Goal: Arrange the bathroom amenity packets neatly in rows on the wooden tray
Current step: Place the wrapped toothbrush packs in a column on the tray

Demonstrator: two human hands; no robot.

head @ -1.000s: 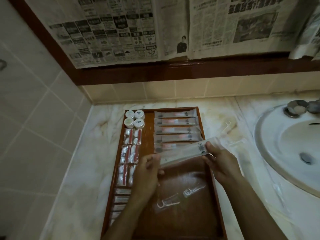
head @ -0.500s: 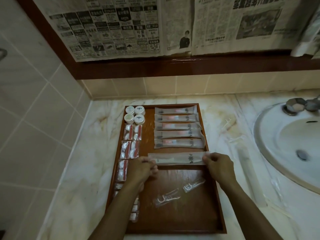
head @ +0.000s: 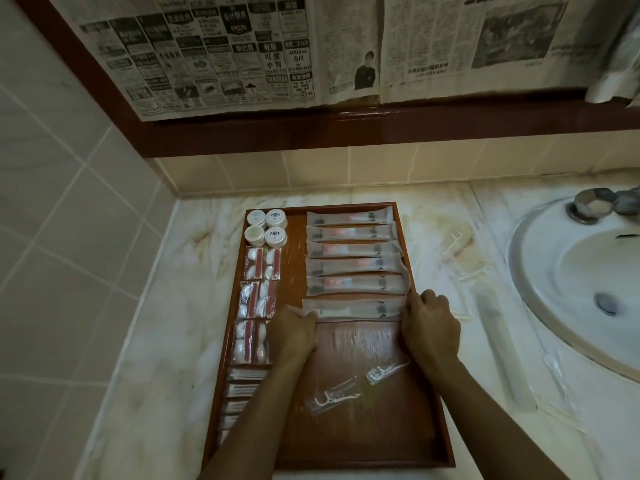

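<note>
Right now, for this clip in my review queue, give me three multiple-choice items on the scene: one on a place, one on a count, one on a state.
1. Where do the small round white jars sit on the wooden tray?
A. far left corner
B. near right corner
C. out on the counter

2. How many long toothbrush packets lie in the tray's right column, counting the one being placed?
A. three
B. six
C. nine

3. What is the state of the newest long packet?
A. held high in the air
B. lying in the sink
C. down on the tray, pinched at both ends

Answers: 1 A, the four jars fill the far left corner. 2 B, five packets lie stacked in a row above the sixth. 3 C, the left hand and right hand each hold an end of it flat on the wood.
</note>
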